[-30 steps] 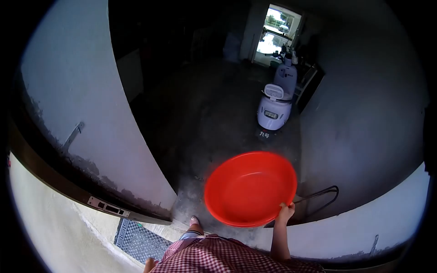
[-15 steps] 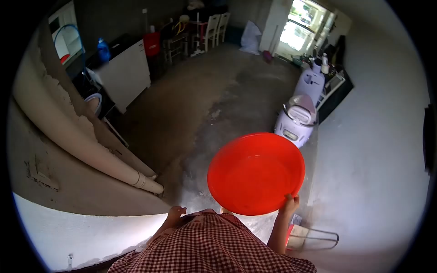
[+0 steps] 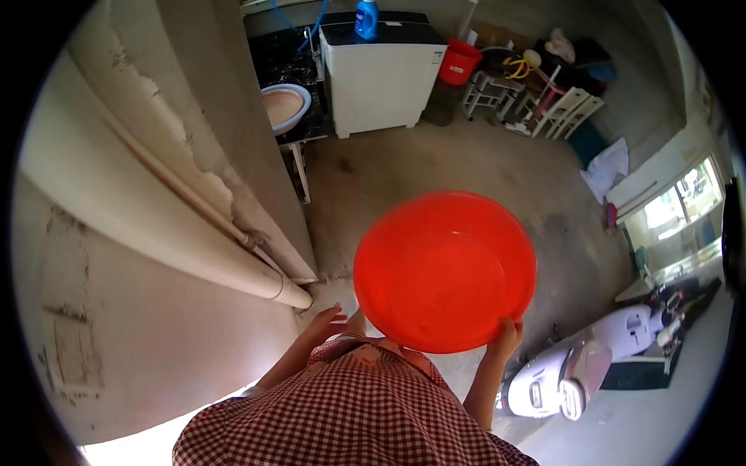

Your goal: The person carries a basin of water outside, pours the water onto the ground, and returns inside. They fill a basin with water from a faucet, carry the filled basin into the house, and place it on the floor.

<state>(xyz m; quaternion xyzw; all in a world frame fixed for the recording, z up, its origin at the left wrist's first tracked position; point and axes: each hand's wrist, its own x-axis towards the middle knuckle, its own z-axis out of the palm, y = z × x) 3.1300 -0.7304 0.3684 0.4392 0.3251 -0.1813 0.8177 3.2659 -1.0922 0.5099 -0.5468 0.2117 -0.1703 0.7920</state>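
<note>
A large round red plastic basin hangs in front of my body, its inside facing up toward me. My right hand grips the basin's near right rim, thumb on the inner side. The fingers under the rim are hidden. To the left of the basin, my left hand is held in the air with its fingers stretched out and nothing in it. It is apart from the rim. Nothing shows inside the basin.
A white washing machine with a blue bottle on top stands ahead. A basin with a pale blue rim sits left of it. A thick pipe runs along the left wall. A lilac scooter is at right.
The view has swung left, so the washing machine is now nearer the middle and the scooter lower right. My right hand still holds the red basin; my left hand's fingers have stretched out.
</note>
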